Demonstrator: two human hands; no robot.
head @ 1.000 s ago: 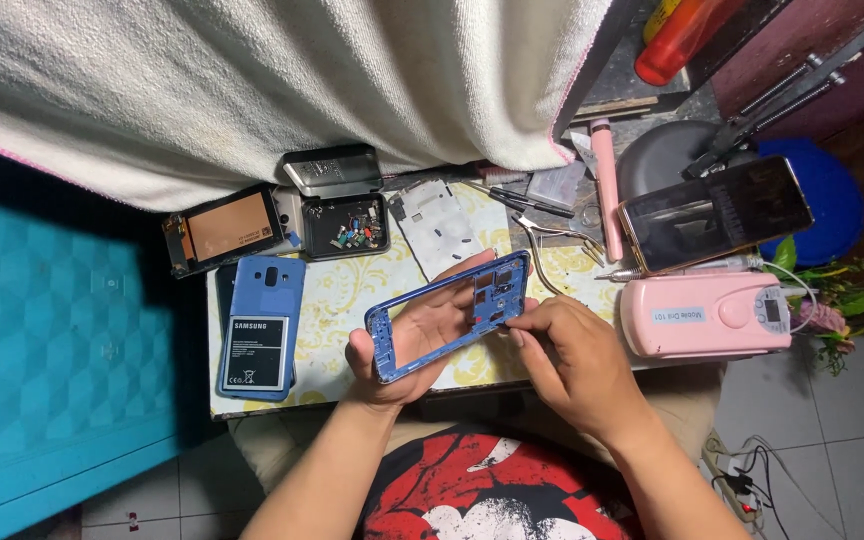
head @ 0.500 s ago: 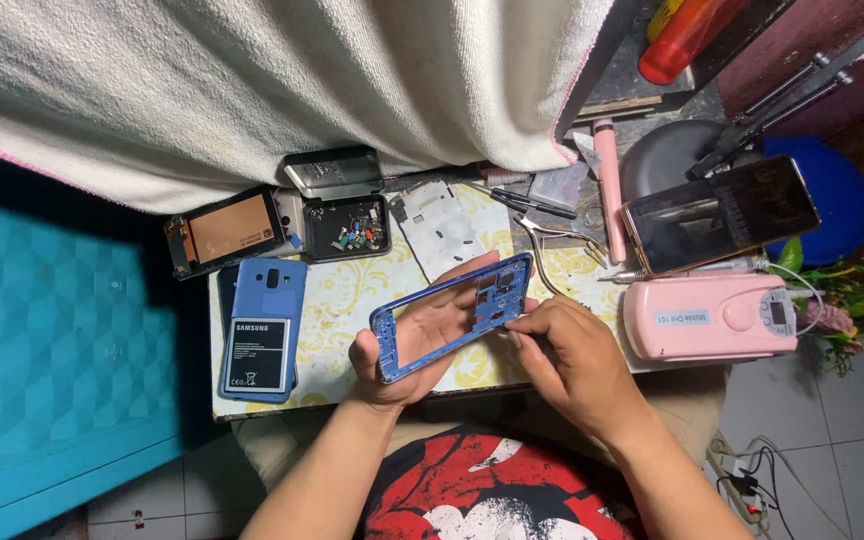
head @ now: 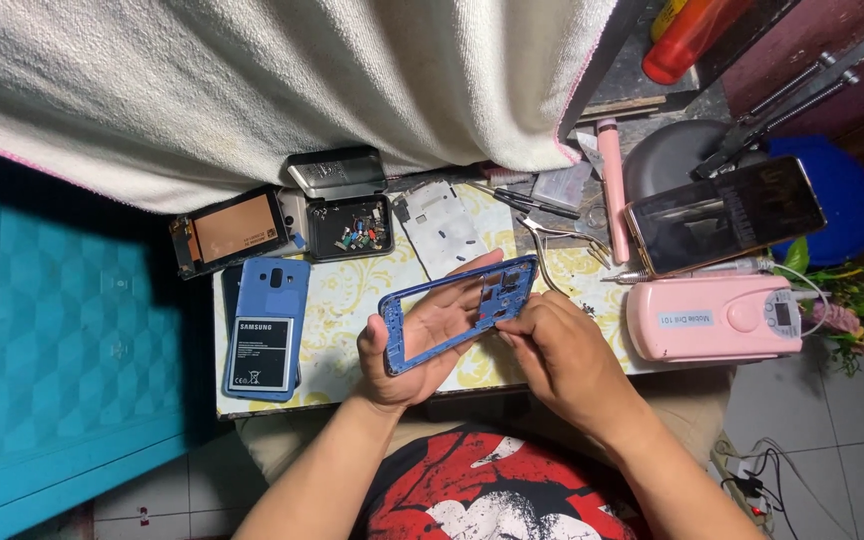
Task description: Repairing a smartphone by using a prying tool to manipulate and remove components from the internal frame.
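Note:
My left hand cups a blue phone middle frame from below, palm showing through its open centre. My right hand rests against the frame's right end, fingertips pinched at its circuit area; whether they hold a small part is hidden. A blue phone back with a black battery lies to the left on the small patterned table. A white inner plate lies just beyond the frame.
A black parts tray with open lid, a detached screen, tweezers and pliers, a pink tool, a pink box-shaped device and a propped phone crowd the table. White cloth hangs behind. Turquoise cabinet at left.
Both hands and the blue frame have stayed almost still; the right fingertips shifted slightly at the frame's right end.

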